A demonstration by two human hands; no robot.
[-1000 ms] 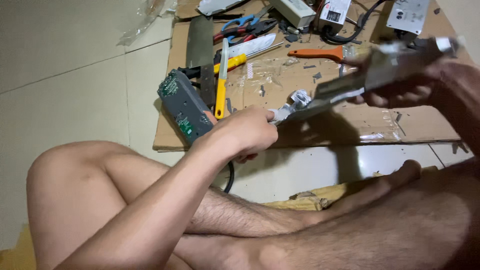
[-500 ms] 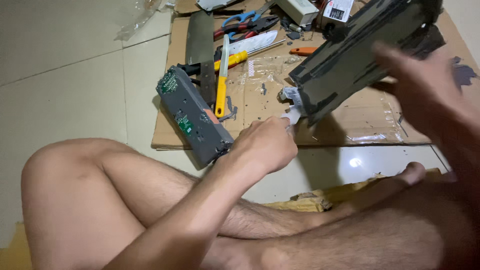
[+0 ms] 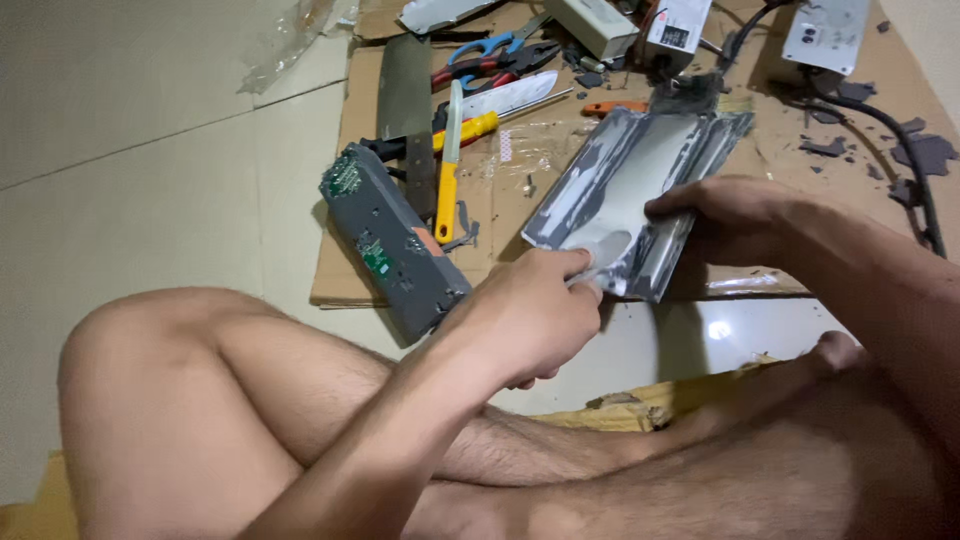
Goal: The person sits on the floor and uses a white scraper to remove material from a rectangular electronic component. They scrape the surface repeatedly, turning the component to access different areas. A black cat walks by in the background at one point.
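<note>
Grey casing (image 3: 625,200) betw both fists

A silver-grey metal tray (image 3: 630,190) patched with dark residue, a yellow-handled knife (image 3: 449,170), blue-handled scissors (image 3: 480,47), brown cardboard (image 3: 770,165).

Pale tiled floor (image 3: 150,200) with a flattened cardboard sheet (image 3: 520,200) spread over it. On the cardboard: grey circuit module (image 3: 392,243), cleaver (image 3: 405,110), yellow-handled tool (image 3: 449,170), blue-handled scissors (image 3: 490,48), pliers (image 3: 520,62), white boxes (image 3: 640,25), black cable (image 3: 915,170), dark scraps (image 3: 925,152).
</note>
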